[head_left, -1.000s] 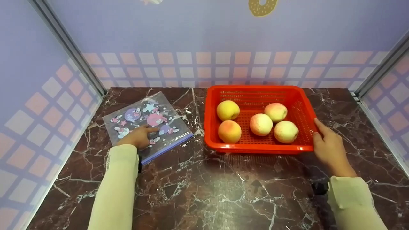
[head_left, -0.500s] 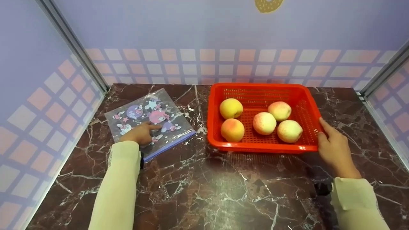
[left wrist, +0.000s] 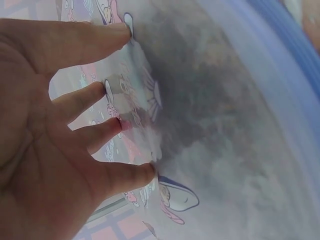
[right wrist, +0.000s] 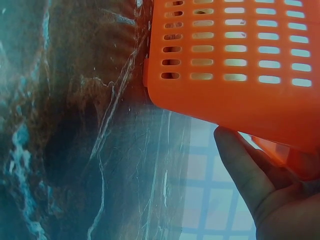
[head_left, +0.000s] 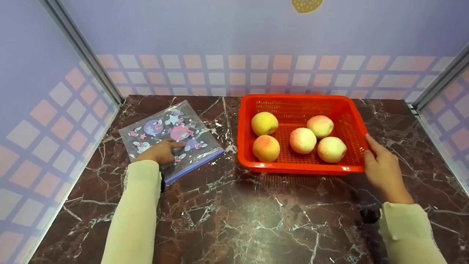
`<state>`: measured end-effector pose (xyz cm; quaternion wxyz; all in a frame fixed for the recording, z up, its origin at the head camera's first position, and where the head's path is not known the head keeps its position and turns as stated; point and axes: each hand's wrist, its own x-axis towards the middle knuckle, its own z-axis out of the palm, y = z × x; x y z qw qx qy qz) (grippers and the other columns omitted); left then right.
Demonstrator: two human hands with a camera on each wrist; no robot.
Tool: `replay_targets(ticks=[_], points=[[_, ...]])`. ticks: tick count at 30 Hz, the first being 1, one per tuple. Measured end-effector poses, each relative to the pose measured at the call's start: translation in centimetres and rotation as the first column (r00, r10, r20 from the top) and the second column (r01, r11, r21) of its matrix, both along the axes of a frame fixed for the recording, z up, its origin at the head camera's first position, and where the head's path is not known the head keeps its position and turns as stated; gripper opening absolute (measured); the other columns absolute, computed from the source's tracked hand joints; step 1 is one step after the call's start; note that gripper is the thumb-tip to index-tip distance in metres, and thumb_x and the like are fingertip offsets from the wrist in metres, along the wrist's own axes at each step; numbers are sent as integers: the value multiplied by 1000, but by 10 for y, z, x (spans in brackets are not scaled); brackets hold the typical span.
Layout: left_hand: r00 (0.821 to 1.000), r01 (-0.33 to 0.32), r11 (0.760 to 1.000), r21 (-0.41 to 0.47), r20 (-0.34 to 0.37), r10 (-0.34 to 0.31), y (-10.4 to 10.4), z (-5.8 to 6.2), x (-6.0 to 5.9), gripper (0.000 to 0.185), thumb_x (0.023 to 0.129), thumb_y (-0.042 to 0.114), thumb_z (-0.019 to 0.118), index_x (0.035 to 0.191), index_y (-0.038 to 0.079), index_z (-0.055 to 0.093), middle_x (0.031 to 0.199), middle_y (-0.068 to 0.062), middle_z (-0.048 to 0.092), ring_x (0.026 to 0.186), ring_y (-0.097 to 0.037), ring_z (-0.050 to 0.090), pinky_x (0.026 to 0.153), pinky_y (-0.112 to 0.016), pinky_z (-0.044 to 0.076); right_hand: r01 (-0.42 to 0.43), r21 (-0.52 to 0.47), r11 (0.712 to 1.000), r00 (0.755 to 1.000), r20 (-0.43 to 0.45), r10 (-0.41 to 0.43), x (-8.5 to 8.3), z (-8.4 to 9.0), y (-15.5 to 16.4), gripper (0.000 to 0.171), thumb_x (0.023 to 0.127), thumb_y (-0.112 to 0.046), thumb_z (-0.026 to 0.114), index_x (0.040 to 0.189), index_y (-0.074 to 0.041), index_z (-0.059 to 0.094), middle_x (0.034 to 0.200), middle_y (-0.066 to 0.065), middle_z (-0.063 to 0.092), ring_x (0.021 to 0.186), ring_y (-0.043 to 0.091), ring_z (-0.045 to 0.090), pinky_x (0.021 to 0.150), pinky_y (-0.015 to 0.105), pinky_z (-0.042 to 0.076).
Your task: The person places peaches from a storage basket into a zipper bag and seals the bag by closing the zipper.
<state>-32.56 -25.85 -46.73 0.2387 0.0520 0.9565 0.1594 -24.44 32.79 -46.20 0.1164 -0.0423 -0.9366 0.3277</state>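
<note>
A person's left hand (head_left: pixel 159 152) lies on a clear printed bag (head_left: pixel 179 132) at the left of the frame, its index finger reaching over the cartoon print. The left wrist view shows that this grip is released: the fingers are spread and their tips touch the film without curling round it, which looks like a light way of steadying something thin and slippery. The bag lies flat and askew on the marbled worktop (head_left: pixel 256 216), its blue zip strip (head_left: pixel 194 167) towards the lower centre, perhaps turned so that the mouth faces the person.

At the right of the frame the right hand (head_left: pixel 384 170) grasps the right end of a red basket (head_left: pixel 300 168); in the right wrist view the thumb lies against the outside of the basket just below its edge, probably because the rim gives a firm hold and leaves the inside free. Whether that end is slightly raised, I cannot tell.

Inside are five peaches: a yellow one (head_left: pixel 264 124) above an orange one (head_left: pixel 266 148) near the left wall, and three paler ones (head_left: pixel 303 140) grouped right of centre, likely settled there because round fruit rolls until something stops it
</note>
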Motion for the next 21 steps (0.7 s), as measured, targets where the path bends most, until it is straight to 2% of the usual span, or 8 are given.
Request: replay_targets(ticks=[3, 7, 10, 16, 21], points=[[1000, -12, 1000, 9, 2, 12, 1, 2, 0, 78, 76, -2, 52, 149, 25, 39, 158, -23, 19, 137, -49, 31, 100, -53, 41, 3, -2, 1000, 1000, -1, -3, 0, 0, 0, 51, 99, -18, 37, 150, -12, 35, 145, 30, 40, 126, 52, 43, 100, 65, 33], [1000, -14, 1000, 14, 4, 14, 2, 3, 0, 78, 77, -1, 53, 149, 25, 39, 157, -25, 19, 140, -51, 24, 104, -56, 38, 1, -2, 1000, 1000, -2, -1, 1, 0, 0, 51, 99, -18, 37, 150, -13, 35, 145, 29, 41, 125, 52, 44, 99, 65, 34], [1000, -13, 1000, 11, 3, 13, 4, 3, -1, 76, 79, 0, 56, 149, 24, 39, 156, -27, 20, 140, -51, 24, 101, -54, 41, -5, 3, 1000, 1000, -6, 5, 1, 0, 0, 51, 99, -17, 37, 150, -12, 35, 144, 29, 41, 125, 51, 45, 98, 65, 34], [1000, -19, 1000, 6, 7, 19, 7, 4, -1, 73, 82, 4, 59, 149, 24, 39, 155, -28, 23, 142, -48, 24, 104, -54, 40, -10, 8, 1000, 1000, -12, 10, 1, 0, 0, 51, 99, -16, 37, 149, -11, 35, 143, 30, 42, 123, 53, 45, 99, 66, 34], [1000, -18, 1000, -1, 4, 18, 7, 4, 0, 75, 80, 2, 58, 149, 24, 38, 154, -25, 29, 141, -44, 29, 96, -47, 44, -13, 4, 1000, 1000, -18, 13, 2, 0, -1, 51, 99, -15, 38, 149, -10, 36, 143, 30, 42, 124, 52, 45, 99, 66, 34]])
